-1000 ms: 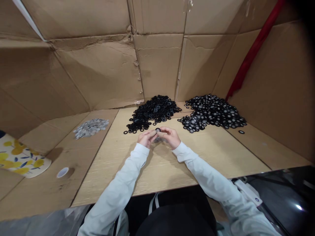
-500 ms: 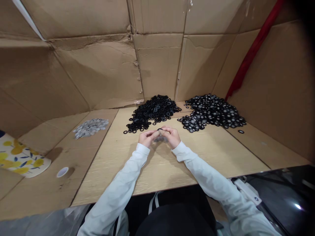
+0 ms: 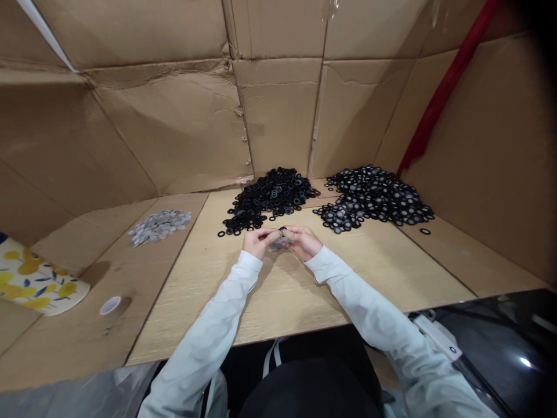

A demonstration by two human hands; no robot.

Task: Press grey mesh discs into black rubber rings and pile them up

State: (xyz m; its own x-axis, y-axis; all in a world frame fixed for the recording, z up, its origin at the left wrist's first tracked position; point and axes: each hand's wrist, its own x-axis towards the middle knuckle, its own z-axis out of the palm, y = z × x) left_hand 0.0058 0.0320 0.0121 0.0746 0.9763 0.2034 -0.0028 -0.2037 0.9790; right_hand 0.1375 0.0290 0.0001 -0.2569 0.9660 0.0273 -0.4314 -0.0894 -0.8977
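Note:
My left hand (image 3: 257, 241) and my right hand (image 3: 305, 241) meet over the middle of the board, thumbs and fingertips pinched together. Between them is a small black ring (image 3: 282, 229), gripped from both sides; whether a disc sits inside it I cannot tell. Several grey discs (image 3: 277, 246) lie on the board just below my fingers, partly hidden. Behind my hands rises a heap of black rings (image 3: 274, 194). To its right spreads a pile of black rings with pale centres (image 3: 378, 197). A pile of loose grey discs (image 3: 160, 226) lies at the left.
Cardboard walls (image 3: 278, 116) enclose the back and sides of the wooden board (image 3: 204, 302). At the left stand a white roll (image 3: 110, 305) and a yellow-flowered container (image 3: 39, 278). One ring (image 3: 425, 231) lies apart at the right. A red strip (image 3: 444, 93) hangs on the right wall.
My right hand has shifted and turned slightly around the ring. Both hands stay pinched together in nearly the same place. The piles look the same.

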